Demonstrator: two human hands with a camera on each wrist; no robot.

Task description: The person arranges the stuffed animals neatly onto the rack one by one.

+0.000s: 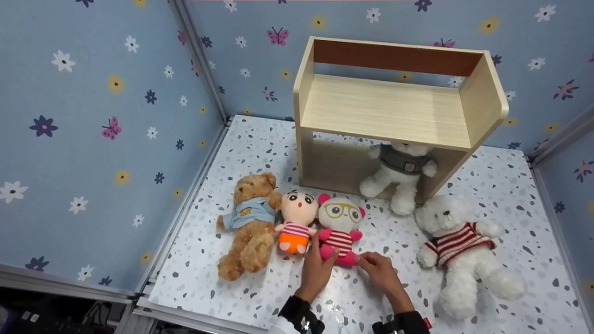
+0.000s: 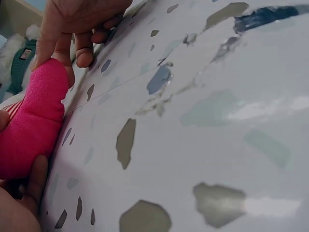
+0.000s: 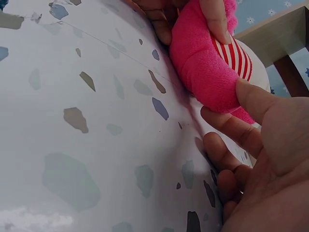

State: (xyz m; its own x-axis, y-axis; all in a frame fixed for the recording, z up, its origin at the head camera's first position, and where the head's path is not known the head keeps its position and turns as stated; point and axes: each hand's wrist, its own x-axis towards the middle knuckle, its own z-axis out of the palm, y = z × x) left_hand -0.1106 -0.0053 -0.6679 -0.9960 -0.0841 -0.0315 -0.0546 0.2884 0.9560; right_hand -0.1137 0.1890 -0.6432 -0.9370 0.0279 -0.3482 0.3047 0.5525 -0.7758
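A plush panda doll (image 1: pixel 338 218) with yellow glasses, a red-and-white striped top and pink limbs lies face up on the speckled table. My left hand (image 1: pixel 318 269) grips its foot on the left side, thumb on top and a finger beneath. On the other side, my right hand (image 1: pixel 381 271) pinches the other pink foot (image 3: pixel 207 87) between thumb and index finger, the other fingers loosely curled below. Close beside the panda, on the left, lies a boy doll (image 1: pixel 297 222) with a striped top and orange shorts.
A brown teddy bear (image 1: pixel 253 227) in a blue shirt lies at the left. A white bear (image 1: pixel 464 255) in a striped sweater lies at the right. Behind stands a wooden shelf (image 1: pixel 385 111), with a white bear (image 1: pixel 403 171) in a dark green shirt seated in its lower compartment.
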